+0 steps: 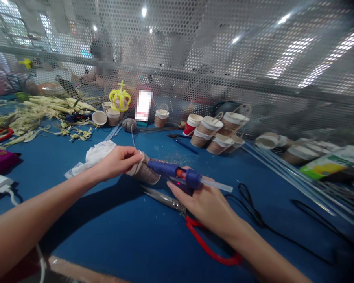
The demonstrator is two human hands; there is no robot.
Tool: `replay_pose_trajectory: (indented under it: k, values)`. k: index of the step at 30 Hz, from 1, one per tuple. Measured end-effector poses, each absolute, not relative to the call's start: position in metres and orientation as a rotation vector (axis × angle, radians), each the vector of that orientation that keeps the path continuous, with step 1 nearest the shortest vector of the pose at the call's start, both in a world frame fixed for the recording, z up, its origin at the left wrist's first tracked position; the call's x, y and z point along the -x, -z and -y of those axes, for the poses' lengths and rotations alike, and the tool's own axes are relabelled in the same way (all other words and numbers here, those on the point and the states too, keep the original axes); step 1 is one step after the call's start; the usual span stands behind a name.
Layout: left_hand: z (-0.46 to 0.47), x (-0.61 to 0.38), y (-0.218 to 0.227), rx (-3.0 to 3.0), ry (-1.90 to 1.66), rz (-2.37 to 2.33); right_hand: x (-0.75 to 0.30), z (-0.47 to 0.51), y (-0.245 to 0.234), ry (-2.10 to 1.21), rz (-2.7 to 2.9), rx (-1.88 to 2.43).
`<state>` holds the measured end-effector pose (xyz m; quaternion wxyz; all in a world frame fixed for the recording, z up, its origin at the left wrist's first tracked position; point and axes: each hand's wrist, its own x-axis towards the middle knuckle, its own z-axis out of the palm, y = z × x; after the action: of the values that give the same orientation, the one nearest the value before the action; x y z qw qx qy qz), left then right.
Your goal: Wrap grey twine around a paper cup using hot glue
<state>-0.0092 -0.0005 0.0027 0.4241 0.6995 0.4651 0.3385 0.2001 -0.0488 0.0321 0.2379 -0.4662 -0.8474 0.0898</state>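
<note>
Meanwhile, the left hand point(117, 161) grasps a yarn-wrapped paper cup point(143, 170) lying sideways just above the red-handled scissors point(194, 230), while the right hand point(205, 204) grips a blue glue gun point(177, 173), nozzle at the cup.

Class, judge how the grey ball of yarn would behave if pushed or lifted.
The grey ball of yarn is round, so it would probably roll. It looks soft and likely light. Its strand runs toward the left hand, so it may unwind.
</note>
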Motion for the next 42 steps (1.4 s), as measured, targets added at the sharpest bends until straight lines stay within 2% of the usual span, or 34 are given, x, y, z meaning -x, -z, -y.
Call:
replay_pose_trajectory:
  k: [4,9,18,42]
  values:
    - [0.0020,0.0084,-0.0054,-1.771,-0.831,-1.161,-0.2014,0.0481,-0.0299,-0.102,2.373,1.246]
    - [0.0027,0.0093,-0.0076,-1.830,-0.808,-1.169,-0.2015,0.0498,-0.0300,-0.156,2.324,1.227]
    - [0.0018,0.0107,-0.0070,-1.928,-0.800,-1.099,-0.2094,0.0465,-0.0252,0.104,2.432,1.063]
    - [0.0001,0.0104,-0.0049,-1.914,-0.806,-1.140,-0.2026,0.0538,-0.0243,-0.246,2.305,1.227]
